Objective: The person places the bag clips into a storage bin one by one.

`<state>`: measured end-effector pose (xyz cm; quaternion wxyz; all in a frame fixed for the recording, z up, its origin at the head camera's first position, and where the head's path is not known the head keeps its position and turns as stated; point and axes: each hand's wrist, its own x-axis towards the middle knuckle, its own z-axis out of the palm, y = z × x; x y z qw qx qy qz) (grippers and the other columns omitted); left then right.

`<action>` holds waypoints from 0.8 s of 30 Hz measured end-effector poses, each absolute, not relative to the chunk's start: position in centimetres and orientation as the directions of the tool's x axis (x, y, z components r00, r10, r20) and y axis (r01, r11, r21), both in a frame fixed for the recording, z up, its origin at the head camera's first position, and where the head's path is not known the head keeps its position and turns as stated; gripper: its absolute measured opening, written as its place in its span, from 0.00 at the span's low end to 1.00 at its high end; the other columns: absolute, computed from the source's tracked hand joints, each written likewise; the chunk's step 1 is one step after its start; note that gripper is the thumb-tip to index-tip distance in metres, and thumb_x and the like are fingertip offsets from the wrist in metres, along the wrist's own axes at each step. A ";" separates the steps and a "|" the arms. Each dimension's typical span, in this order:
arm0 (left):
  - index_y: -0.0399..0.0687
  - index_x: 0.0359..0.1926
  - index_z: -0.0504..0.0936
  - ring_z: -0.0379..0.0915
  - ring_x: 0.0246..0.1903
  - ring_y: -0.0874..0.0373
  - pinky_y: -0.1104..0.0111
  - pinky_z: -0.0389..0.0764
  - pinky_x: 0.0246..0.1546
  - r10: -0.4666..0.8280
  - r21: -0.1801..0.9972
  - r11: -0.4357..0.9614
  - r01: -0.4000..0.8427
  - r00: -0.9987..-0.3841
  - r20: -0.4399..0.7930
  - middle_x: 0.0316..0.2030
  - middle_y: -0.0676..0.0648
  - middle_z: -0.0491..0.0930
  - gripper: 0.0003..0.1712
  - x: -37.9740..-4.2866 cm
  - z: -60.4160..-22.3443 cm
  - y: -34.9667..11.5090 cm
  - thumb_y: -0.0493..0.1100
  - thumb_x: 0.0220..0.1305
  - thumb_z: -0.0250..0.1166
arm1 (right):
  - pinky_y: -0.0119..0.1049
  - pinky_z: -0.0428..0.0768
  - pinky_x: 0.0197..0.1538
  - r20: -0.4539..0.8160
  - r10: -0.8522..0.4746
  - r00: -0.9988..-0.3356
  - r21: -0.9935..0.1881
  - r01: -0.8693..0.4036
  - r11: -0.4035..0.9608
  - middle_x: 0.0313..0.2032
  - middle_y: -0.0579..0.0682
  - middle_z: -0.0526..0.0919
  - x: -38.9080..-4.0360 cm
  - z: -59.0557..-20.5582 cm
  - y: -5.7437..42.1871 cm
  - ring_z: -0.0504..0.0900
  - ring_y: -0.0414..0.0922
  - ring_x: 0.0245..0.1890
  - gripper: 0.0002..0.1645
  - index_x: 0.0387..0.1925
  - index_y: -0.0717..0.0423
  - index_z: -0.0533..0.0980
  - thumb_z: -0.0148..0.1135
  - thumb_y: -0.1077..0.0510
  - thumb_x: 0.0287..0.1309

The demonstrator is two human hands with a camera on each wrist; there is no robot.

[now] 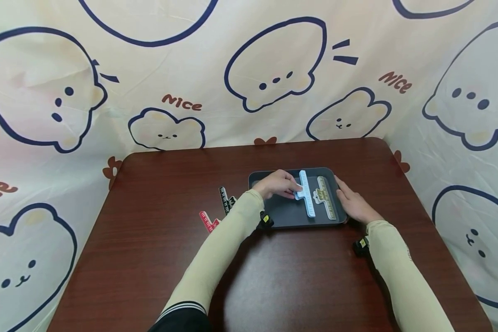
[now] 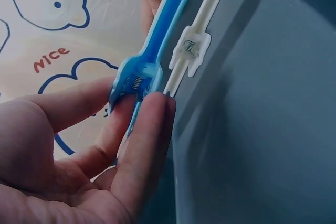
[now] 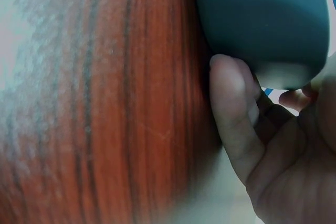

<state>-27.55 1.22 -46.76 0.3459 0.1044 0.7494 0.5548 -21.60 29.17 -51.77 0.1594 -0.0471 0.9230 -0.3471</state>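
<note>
My left hand (image 1: 279,183) pinches a light blue bag clip (image 1: 305,193) by its grip tabs, over the dark grey tray (image 1: 280,213). In the left wrist view, the thumb and fingers press the tabs of the blue clip (image 2: 167,24), and a small metal spring shows between them. To the right of it a whitish clip with a gold-toned face (image 1: 325,198) lies in the tray. My right hand (image 1: 354,203) rests against the tray's right side, its fingers stretched along the edge. In the right wrist view, the thumb touches the tray's near corner (image 3: 268,30).
On the brown wooden table (image 1: 149,221), a black clip (image 1: 225,199) and a red clip (image 1: 209,222) lie left of the tray, partly behind my left forearm. A patterned cloth (image 1: 216,124) hangs behind and at both sides of the table.
</note>
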 end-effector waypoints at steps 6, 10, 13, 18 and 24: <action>0.38 0.31 0.83 0.81 0.39 0.52 0.59 0.82 0.46 0.527 0.902 0.366 -0.231 -0.747 -0.405 0.37 0.44 0.81 0.10 -27.5 -47.2 1.4 0.42 0.59 0.69 | 0.65 0.62 0.61 -0.253 -0.195 -0.948 -0.661 0.023 0.750 0.72 0.63 0.53 -21.6 -51.8 29.1 0.62 0.66 0.65 0.32 0.73 0.25 0.32 0.27 0.40 0.74; 0.38 0.32 0.82 0.81 0.40 0.51 0.60 0.82 0.46 0.514 0.897 0.369 -0.242 -0.751 -0.414 0.37 0.44 0.81 0.10 -27.6 -47.5 1.5 0.42 0.58 0.69 | 0.66 0.60 0.63 -0.251 -0.193 -0.949 -0.659 0.021 0.752 0.73 0.62 0.50 -21.6 -51.8 29.0 0.58 0.67 0.67 0.32 0.73 0.27 0.33 0.27 0.40 0.74; 0.39 0.32 0.81 0.81 0.42 0.49 0.60 0.82 0.46 0.507 0.892 0.376 -0.251 -0.750 -0.425 0.37 0.44 0.80 0.09 -27.6 -47.7 1.7 0.41 0.59 0.69 | 0.66 0.59 0.63 -0.255 -0.187 -0.949 -0.659 0.029 0.751 0.73 0.61 0.50 -21.6 -51.8 29.0 0.57 0.67 0.67 0.32 0.73 0.26 0.33 0.28 0.40 0.74; 0.38 0.35 0.79 0.81 0.41 0.49 0.59 0.82 0.46 0.500 0.888 0.378 -0.262 -0.750 -0.434 0.37 0.43 0.79 0.09 -27.4 -47.6 2.2 0.39 0.58 0.69 | 0.67 0.58 0.63 -0.264 -0.187 -0.946 -0.664 0.038 0.746 0.73 0.61 0.50 -21.6 -51.7 29.0 0.57 0.67 0.67 0.32 0.72 0.24 0.32 0.27 0.39 0.73; 0.38 0.35 0.79 0.81 0.41 0.48 0.60 0.83 0.45 0.500 0.882 0.392 -0.260 -0.745 -0.442 0.38 0.43 0.79 0.09 -27.4 -47.6 2.7 0.39 0.59 0.69 | 0.65 0.60 0.63 -0.276 -0.189 -0.943 -0.672 0.049 0.739 0.72 0.62 0.52 -21.6 -51.7 29.1 0.60 0.66 0.66 0.32 0.72 0.22 0.32 0.27 0.38 0.73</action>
